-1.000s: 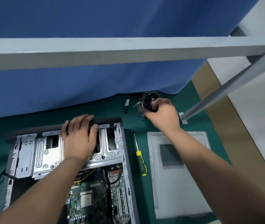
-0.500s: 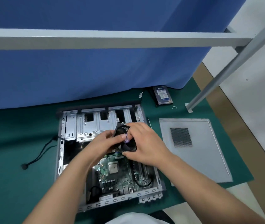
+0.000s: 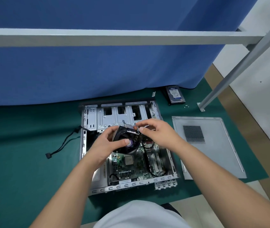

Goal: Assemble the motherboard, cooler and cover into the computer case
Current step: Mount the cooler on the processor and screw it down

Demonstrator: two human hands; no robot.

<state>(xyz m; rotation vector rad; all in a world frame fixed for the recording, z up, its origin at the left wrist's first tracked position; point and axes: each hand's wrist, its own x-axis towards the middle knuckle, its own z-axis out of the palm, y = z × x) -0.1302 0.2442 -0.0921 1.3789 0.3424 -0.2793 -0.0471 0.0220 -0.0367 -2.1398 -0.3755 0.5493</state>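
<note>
Right above the open grey metal computer case (image 3: 88,145), both hands hold the black square cooler fan (image 3: 125,141) tilted in the air over the green motherboard (image 3: 131,168) that lies inside the case. The left hand (image 3: 103,146) curls round the cooler's left side, its thumb pressed on the purple hub label. The right hand (image 3: 157,131) pinches a small silver metal part at the cooler's upper right corner between thumb and fingertips. On the motherboard, the square silver processor (image 3: 128,160) sits bare, just below the raised cooler. The flat grey case cover with its perforated vent patch (image 3: 213,155) lies on the dark green mat (image 3: 23,162) just right of the case. A black hard drive with a blue label (image 3: 175,94) rests beyond it near the blue curtain (image 3: 98,71). A black cable (image 3: 61,143) trails from the case's left wall across the mat.
</note>
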